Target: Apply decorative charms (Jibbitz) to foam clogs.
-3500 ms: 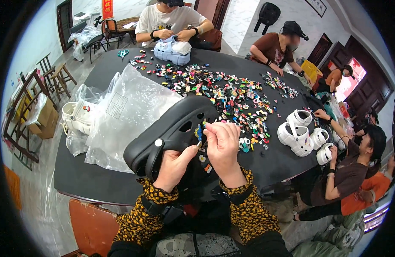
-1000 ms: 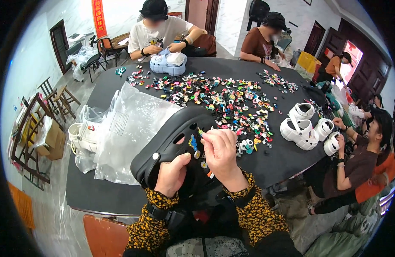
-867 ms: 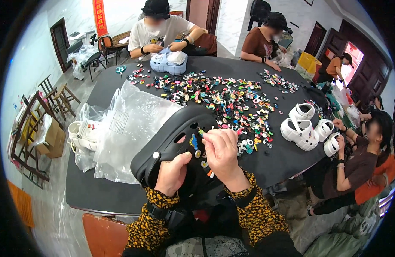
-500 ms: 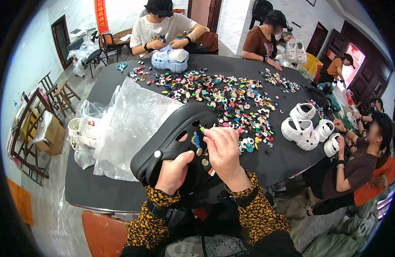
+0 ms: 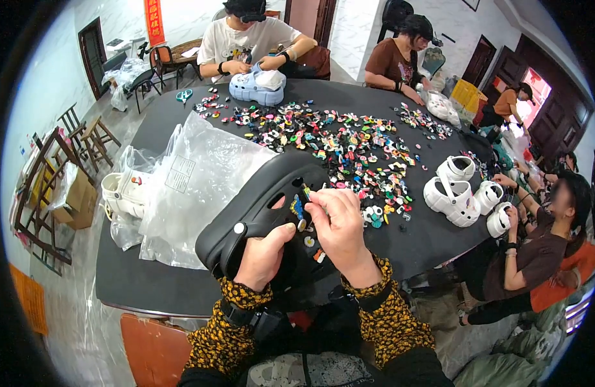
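I hold a black clog shoe (image 5: 259, 206) over the near edge of the dark table (image 5: 149, 284). My left hand (image 5: 265, 255) grips the clog from below, thumb on its upper. My right hand (image 5: 339, 226) pinches a small coloured charm (image 5: 306, 191) against the holes on the clog's top. Other small charms (image 5: 299, 209) sit on the clog's upper next to my fingers. A wide scatter of colourful charms (image 5: 339, 138) lies on the table just beyond the clog.
Clear plastic bags (image 5: 188, 180) with a white clog (image 5: 120, 193) lie to the left. White clogs (image 5: 455, 193) stand at the right. A blue clog (image 5: 255, 87) is at the far side. Other people sit around the table; a person at the right reaches toward the white clogs.
The clog stays in my hands, tilted slightly differently. My right fingers have shifted a little along the clog's top. The people across the table have moved their hands.
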Demonstrator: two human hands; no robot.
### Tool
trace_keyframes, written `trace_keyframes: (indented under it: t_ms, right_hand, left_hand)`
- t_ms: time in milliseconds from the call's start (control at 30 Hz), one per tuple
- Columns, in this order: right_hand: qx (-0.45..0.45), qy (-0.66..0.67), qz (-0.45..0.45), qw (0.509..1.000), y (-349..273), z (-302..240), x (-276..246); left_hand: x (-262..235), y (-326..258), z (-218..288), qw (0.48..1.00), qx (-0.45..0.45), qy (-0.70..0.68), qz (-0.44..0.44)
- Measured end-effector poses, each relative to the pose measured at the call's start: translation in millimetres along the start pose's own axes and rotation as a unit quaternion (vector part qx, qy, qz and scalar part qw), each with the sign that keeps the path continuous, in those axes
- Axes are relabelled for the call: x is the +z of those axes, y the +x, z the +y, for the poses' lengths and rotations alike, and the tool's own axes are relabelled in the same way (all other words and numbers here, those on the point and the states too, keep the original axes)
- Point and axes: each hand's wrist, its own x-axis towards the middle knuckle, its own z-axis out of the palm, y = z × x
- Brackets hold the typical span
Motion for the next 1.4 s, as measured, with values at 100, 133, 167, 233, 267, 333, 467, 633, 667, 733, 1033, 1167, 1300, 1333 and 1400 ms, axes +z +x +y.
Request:
trace_keyframes:
  t_ms: [100,133,167,233,267,333,467,633,667,733,1033,1167,1300,1333,1400]
  right_hand:
    - [0.045,0.034,0.001,0.998,0,3,0]
    - [0.070,0.055,-0.001,0.996,0,4,0]
    - [0.070,0.055,-0.002,0.996,0,5,1]
    - [0.113,0.088,-0.004,0.990,-2,4,2]
    - [0.113,0.090,-0.006,0.990,-2,3,3]
    - [0.149,0.110,-0.002,0.983,-3,3,4]
    - [0.123,0.102,-0.001,0.987,-3,3,6]
    - [-0.008,-0.026,-0.008,1.000,-4,4,5]
    - [-0.008,-0.026,-0.008,1.000,-3,2,4]
    - [-0.046,-0.071,-0.019,0.996,-3,-1,3]
    - [-0.039,-0.030,-0.068,0.997,-9,-1,-6]
    - [-0.036,-0.027,-0.108,0.993,-15,1,-5]
    - [-0.033,-0.026,-0.123,0.992,-13,2,-10]
    - [-0.030,-0.014,-0.129,0.991,-12,3,-10]
    - [-0.026,-0.003,-0.134,0.991,-13,5,-11]
  left_hand:
    - [7,0,6,1.000,0.003,-0.005,-0.017]
    - [7,0,6,1.000,0.003,-0.006,-0.016]
    - [6,0,6,1.000,-0.007,-0.013,-0.008]
    - [6,-1,8,1.000,-0.017,-0.019,0.004]
    - [7,-2,9,1.000,-0.017,-0.020,0.011]
    - [6,-1,8,0.999,-0.018,-0.022,0.017]
    - [5,-1,9,1.000,-0.014,-0.018,0.006]
    - [9,-1,7,1.000,0.005,-0.004,-0.009]
    - [7,-2,6,1.000,-0.001,0.005,0.001]
    - [5,-2,4,1.000,-0.008,0.013,0.010]
    - [2,-2,0,0.996,0.017,0.088,0.021]
    - [0,-3,-3,0.990,0.033,0.133,0.029]
    - [2,-4,-3,0.980,0.054,0.189,0.040]
    - [1,-4,-3,0.975,0.052,0.211,0.038]
    - [2,-3,-3,0.971,0.066,0.228,0.036]
